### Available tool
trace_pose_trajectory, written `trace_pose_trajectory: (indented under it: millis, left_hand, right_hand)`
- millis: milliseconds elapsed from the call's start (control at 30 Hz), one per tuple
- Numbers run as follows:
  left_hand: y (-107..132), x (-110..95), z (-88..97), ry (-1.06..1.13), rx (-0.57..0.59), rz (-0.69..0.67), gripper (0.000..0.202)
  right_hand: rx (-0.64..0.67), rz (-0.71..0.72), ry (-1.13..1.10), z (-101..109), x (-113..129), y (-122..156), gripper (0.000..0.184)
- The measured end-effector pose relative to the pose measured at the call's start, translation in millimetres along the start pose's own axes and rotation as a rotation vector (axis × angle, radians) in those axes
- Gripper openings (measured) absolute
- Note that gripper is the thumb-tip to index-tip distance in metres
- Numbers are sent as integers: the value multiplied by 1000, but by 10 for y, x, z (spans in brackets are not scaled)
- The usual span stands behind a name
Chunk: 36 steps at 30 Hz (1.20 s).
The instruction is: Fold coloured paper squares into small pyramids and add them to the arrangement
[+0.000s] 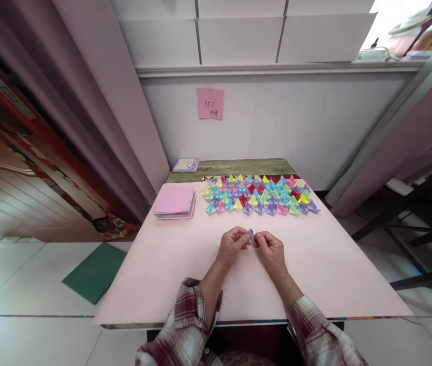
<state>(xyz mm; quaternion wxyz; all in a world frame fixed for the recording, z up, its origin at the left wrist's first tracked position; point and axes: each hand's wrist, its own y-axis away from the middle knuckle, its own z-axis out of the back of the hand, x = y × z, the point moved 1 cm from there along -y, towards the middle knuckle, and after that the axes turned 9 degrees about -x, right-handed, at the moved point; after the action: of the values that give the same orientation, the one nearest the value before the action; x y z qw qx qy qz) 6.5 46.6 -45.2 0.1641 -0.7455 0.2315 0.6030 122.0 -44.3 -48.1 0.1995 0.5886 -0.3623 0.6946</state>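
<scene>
A small lilac folded paper piece is pinched between both hands above the middle of the pink table sheet. My left hand grips its left side with curled fingers. My right hand grips its right side the same way. Beyond the hands, several small folded paper shapes in many colours lie in tidy rows. A stack of pink square paper rests to the left of those rows.
A small colourful paper pack lies at the table's back left corner. A pink note hangs on the white wall. A green sheet lies on the floor at left. Dark chair legs stand at right.
</scene>
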Motion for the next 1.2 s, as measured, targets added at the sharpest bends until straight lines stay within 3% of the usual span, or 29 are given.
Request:
trace_pose_trajectory:
  millis: [100, 267, 767, 900, 1200]
  left_hand:
    - [14, -43, -8, 0, 25, -23, 27]
    - [20, -79, -23, 0, 57, -63, 28]
    - [-37, 46, 5, 21, -4, -74, 28]
    - [-35, 31, -7, 52, 23, -59, 45]
    - [-34, 66, 16, -21, -21, -10, 27]
  right_hand:
    - [37, -85, -133, -15, -7, -6, 22]
    - [101, -105, -125, -21, 3, -21, 34]
    - [12, -133, -163, -51, -91, -20, 24]
    - [25, -104, -119, -42, -87, -28, 24]
    - [97, 100, 12, 1, -35, -43, 18]
